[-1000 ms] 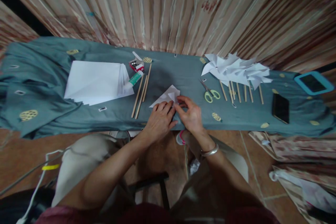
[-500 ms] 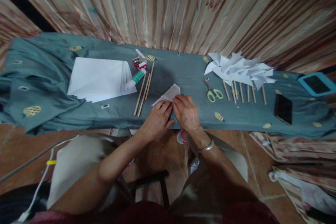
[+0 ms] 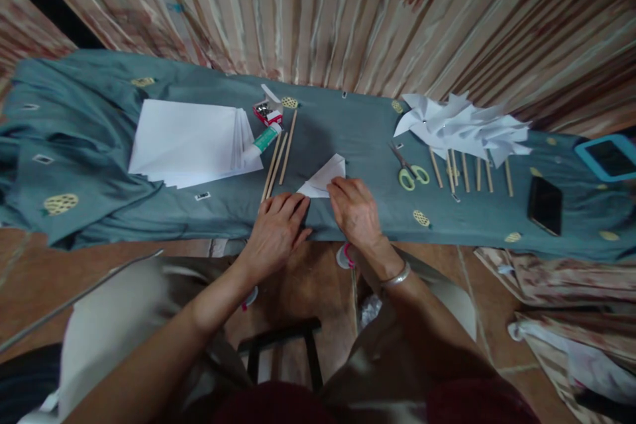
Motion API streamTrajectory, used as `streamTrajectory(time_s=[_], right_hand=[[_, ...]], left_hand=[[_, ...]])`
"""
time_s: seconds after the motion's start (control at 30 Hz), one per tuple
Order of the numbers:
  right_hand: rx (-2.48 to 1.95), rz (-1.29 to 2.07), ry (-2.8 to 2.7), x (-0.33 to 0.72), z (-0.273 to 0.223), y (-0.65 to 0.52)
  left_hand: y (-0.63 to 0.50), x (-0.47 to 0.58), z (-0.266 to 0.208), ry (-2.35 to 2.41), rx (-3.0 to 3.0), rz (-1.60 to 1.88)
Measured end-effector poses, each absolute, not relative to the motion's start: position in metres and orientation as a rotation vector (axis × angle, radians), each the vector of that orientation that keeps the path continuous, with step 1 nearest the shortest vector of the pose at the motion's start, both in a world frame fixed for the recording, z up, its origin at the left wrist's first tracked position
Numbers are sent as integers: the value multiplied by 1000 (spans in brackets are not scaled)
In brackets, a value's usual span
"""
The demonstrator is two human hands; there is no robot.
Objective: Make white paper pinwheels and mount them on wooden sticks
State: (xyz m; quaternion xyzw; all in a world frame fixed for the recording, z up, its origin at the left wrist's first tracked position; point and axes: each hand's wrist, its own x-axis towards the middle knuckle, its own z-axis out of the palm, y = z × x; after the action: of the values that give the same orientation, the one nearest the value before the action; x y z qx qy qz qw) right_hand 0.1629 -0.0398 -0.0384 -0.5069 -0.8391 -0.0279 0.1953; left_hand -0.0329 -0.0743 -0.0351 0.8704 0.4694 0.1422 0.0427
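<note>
A sheet of white paper (image 3: 322,179), folded into a triangle, lies at the middle front of the cloth-covered table. My right hand (image 3: 356,211) has its fingers closed together on the paper's right edge. My left hand (image 3: 278,228) lies flat with its fingers stretched out, the fingertips at the paper's left corner. Those fingers also cover the near ends of two wooden sticks (image 3: 274,165); one more stick (image 3: 289,146) lies beside them. A green and white glue stick (image 3: 267,138) rests behind, against a stack of white paper (image 3: 186,139).
An open red box of small metal pieces (image 3: 268,111) stands behind the glue stick. To the right are green-handled scissors (image 3: 412,174), several paper pinwheels (image 3: 462,126) on sticks, a dark phone (image 3: 545,205) and a blue-framed device (image 3: 609,156). A pleated curtain (image 3: 318,20) hangs behind the table.
My left hand has slid left and toward me along the paper's near edge, reaching the sticks and uncovering more of the paper. My right hand stays on the paper's right side.
</note>
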Motion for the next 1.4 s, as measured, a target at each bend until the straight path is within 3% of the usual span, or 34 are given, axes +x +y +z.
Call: streamTrajectory(time_s=[1.4], right_hand=[[-1348, 18, -2565, 152, -33, -46]], left_hand=[[-86, -45, -33, 1335, 2572, 506]])
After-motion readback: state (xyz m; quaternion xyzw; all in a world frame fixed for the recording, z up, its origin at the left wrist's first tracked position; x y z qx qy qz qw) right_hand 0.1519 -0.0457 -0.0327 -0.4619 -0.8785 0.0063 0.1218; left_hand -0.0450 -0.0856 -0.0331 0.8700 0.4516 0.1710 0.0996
